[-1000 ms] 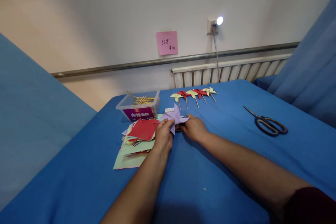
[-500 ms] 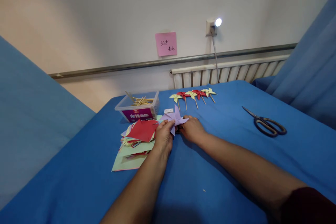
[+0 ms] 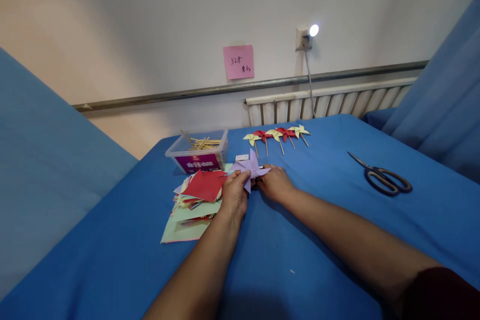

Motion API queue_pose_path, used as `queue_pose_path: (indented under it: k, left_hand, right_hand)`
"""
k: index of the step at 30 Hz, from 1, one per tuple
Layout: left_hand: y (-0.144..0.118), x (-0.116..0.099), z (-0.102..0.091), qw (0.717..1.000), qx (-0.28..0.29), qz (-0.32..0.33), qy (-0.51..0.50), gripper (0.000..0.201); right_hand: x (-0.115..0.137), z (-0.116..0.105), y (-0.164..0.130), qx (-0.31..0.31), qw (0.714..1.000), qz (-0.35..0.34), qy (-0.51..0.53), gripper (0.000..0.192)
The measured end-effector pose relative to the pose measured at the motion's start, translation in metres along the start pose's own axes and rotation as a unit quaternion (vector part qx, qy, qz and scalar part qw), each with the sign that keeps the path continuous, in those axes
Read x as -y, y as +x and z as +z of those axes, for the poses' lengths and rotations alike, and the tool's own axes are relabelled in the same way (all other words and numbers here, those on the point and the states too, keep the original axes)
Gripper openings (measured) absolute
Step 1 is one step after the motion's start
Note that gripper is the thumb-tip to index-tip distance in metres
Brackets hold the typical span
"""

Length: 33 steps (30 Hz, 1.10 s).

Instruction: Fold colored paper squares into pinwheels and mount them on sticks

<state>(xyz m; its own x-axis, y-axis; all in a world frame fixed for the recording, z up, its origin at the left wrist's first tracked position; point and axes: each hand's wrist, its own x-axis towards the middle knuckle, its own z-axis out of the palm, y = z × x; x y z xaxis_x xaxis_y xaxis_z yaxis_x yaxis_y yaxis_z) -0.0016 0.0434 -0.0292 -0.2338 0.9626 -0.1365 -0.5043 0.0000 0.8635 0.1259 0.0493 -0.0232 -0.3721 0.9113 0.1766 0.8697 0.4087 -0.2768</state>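
Observation:
A light purple paper pinwheel (image 3: 253, 164) is pinched between the thumb and fingers of my left hand (image 3: 236, 191), above the blue cloth. Close behind its right side is my right hand (image 3: 276, 182), low at the tabletop with fingers curled. Their tips are partly hidden by the pinwheel, and a small dark thing shows beside them that I cannot make out. Just beyond the pinwheel lies a small white box (image 3: 242, 157). Left of my left hand is a pile of coloured paper squares, a red sheet (image 3: 204, 186) on top.
A clear plastic tub (image 3: 224, 145) of wooden sticks stands behind the paper. Several finished yellow and red pinwheels (image 3: 274, 134) lie in a row at the back. Scissors (image 3: 382, 177) rest on the right. Blue curtains (image 3: 48, 170) hang at both sides; a radiator (image 3: 318, 102) is behind.
Both hands keep almost the same place around the purple pinwheel. The whole view has shifted very slightly.

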Motion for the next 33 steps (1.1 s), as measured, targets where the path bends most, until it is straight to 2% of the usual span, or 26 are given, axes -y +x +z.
queue_pose_path:
  k: [8, 21, 26, 30, 33]
  left_hand:
    - [-0.001, -0.003, 0.001, 1.0, 0.004, 0.004, 0.001, 0.03]
    - [-0.002, -0.006, 0.001, 1.0, 0.003, 0.006, 0.003, 0.026]
    - [-0.002, -0.007, 0.001, 1.0, 0.001, 0.009, 0.001, 0.026]
    - [-0.002, -0.007, 0.001, 1.0, 0.001, 0.013, -0.001, 0.025]
    - [-0.003, -0.008, 0.001, 1.0, 0.0, 0.014, 0.0, 0.024]
  right_hand:
    - [0.0, -0.002, 0.0, 0.006, 1.0, -0.011, 0.022, 0.03]
    - [-0.001, 0.002, 0.002, -0.018, 0.999, -0.006, 0.041, 0.03]
    - [-0.009, 0.012, 0.006, -0.044, 0.989, -0.009, 0.141, 0.026]
    - [-0.014, 0.023, 0.01, -0.096, 0.966, -0.019, 0.239, 0.023]
    - [-0.02, 0.027, 0.015, -0.118, 0.95, 0.013, 0.29, 0.022]
